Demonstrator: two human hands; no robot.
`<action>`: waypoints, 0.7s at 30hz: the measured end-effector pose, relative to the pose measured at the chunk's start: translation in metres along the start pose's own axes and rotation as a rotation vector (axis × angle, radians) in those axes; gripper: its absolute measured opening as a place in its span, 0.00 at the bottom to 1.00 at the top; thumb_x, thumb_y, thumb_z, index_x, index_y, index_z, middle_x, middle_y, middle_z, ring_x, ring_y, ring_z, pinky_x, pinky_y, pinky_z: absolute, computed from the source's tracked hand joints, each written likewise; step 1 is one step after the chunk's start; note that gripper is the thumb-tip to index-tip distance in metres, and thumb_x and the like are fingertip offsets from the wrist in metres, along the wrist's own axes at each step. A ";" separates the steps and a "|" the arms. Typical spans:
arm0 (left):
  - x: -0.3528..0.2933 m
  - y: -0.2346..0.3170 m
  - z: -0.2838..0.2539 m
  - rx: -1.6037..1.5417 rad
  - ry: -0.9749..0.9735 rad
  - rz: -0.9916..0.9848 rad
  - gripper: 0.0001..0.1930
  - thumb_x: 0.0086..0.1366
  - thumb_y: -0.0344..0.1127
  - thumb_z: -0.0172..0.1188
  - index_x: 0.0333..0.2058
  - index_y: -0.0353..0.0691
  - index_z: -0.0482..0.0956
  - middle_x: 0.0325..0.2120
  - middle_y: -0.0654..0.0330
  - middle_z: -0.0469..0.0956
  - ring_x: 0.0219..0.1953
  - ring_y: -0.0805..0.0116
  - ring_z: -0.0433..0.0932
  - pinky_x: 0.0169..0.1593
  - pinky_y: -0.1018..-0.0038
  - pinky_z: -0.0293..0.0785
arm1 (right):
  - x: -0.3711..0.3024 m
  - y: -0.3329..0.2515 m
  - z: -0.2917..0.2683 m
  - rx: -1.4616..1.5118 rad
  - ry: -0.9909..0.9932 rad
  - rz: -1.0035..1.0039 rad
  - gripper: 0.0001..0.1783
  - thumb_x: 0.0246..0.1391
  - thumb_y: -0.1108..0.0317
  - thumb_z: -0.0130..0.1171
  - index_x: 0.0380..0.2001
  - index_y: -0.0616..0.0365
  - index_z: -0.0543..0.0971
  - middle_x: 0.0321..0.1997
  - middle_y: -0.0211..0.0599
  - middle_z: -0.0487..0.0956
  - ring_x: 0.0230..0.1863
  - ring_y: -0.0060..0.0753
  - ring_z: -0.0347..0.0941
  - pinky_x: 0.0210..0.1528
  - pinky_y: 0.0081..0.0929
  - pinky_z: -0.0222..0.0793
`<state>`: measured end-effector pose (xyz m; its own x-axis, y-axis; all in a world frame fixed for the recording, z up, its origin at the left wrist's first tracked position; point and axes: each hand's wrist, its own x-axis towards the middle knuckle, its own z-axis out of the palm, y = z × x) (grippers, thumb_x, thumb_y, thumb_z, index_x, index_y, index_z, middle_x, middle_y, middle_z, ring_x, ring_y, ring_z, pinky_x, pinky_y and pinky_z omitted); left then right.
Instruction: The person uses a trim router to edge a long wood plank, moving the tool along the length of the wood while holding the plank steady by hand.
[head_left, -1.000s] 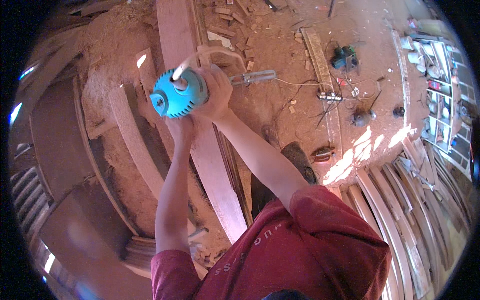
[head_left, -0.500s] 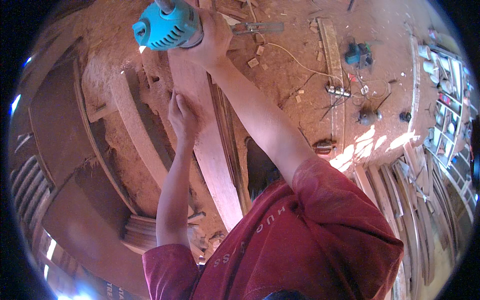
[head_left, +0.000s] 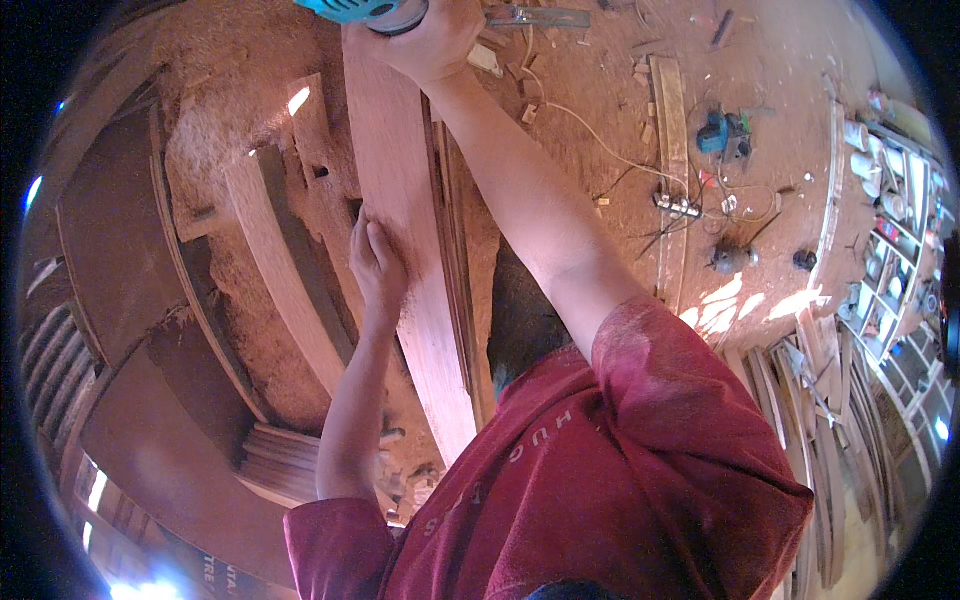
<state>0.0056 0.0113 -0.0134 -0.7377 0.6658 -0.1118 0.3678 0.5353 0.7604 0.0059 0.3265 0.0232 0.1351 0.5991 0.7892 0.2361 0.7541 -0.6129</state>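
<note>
My right hand [head_left: 440, 42] is closed round a teal power tool [head_left: 352, 8] at the far end of a long wooden board [head_left: 392, 140]. Most of the tool is cut off by the upper edge of the view, so its working face is hidden. The board runs from the far end back toward my body, its top pale and reddish. Along its left edge my left hand [head_left: 378, 268] grips the wood, thumb uppermost, with some fingers hidden.
Left of the board lies a curved timber piece [head_left: 275, 240] among sawdust. On the floor to the right are a power strip [head_left: 677, 206] with cords, another teal tool [head_left: 715, 132] and a plank [head_left: 668, 110]. Stacked timber [head_left: 800, 420] and a shelf [head_left: 895, 260] stand farther right.
My right hand and the power tool have moved farther away along the board, partly out of view. The whole view has shifted slightly; my left hand stays at the board's left edge.
</note>
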 end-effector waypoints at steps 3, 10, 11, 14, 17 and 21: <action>0.001 -0.004 0.001 -0.021 -0.008 0.003 0.25 0.80 0.41 0.41 0.61 0.26 0.72 0.59 0.39 0.75 0.63 0.45 0.73 0.66 0.61 0.67 | 0.012 0.014 0.014 0.031 -0.041 0.016 0.53 0.22 0.58 0.83 0.59 0.57 0.73 0.47 0.51 0.81 0.42 0.57 0.81 0.44 0.48 0.78; 0.002 0.003 -0.004 0.031 -0.036 -0.035 0.24 0.79 0.41 0.42 0.59 0.25 0.73 0.59 0.38 0.75 0.63 0.43 0.72 0.66 0.60 0.66 | 0.048 0.049 0.059 0.035 -0.015 0.036 0.52 0.24 0.58 0.82 0.59 0.60 0.75 0.46 0.52 0.83 0.42 0.58 0.82 0.45 0.47 0.79; 0.001 0.002 -0.005 0.029 -0.045 -0.042 0.24 0.79 0.41 0.42 0.59 0.25 0.73 0.59 0.38 0.75 0.64 0.43 0.72 0.67 0.59 0.66 | 0.056 0.058 0.066 0.026 -0.019 0.014 0.52 0.24 0.58 0.82 0.59 0.61 0.75 0.46 0.52 0.83 0.43 0.58 0.82 0.45 0.46 0.79; 0.005 0.008 -0.010 0.063 -0.097 -0.050 0.25 0.79 0.42 0.41 0.60 0.25 0.72 0.60 0.37 0.73 0.64 0.40 0.71 0.66 0.57 0.66 | 0.071 0.076 0.089 0.059 -0.070 0.052 0.51 0.26 0.57 0.82 0.59 0.62 0.75 0.46 0.53 0.83 0.43 0.58 0.83 0.45 0.45 0.80; -0.001 0.002 -0.010 0.085 -0.092 -0.056 0.25 0.79 0.41 0.41 0.60 0.24 0.71 0.60 0.36 0.73 0.64 0.39 0.71 0.67 0.56 0.65 | 0.087 0.087 0.114 0.034 -0.019 0.047 0.49 0.29 0.55 0.82 0.59 0.62 0.75 0.45 0.54 0.83 0.42 0.57 0.83 0.44 0.45 0.79; 0.003 0.003 -0.010 0.064 -0.117 -0.041 0.26 0.79 0.41 0.41 0.60 0.23 0.71 0.60 0.34 0.72 0.63 0.37 0.71 0.68 0.55 0.65 | 0.105 0.112 0.140 -0.004 -0.037 0.085 0.47 0.31 0.52 0.82 0.56 0.62 0.76 0.43 0.54 0.83 0.41 0.57 0.83 0.44 0.47 0.78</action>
<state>-0.0015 0.0100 -0.0045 -0.6830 0.6970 -0.2187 0.3770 0.5927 0.7117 -0.0884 0.5114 0.0315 0.1195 0.6703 0.7324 0.2289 0.6992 -0.6773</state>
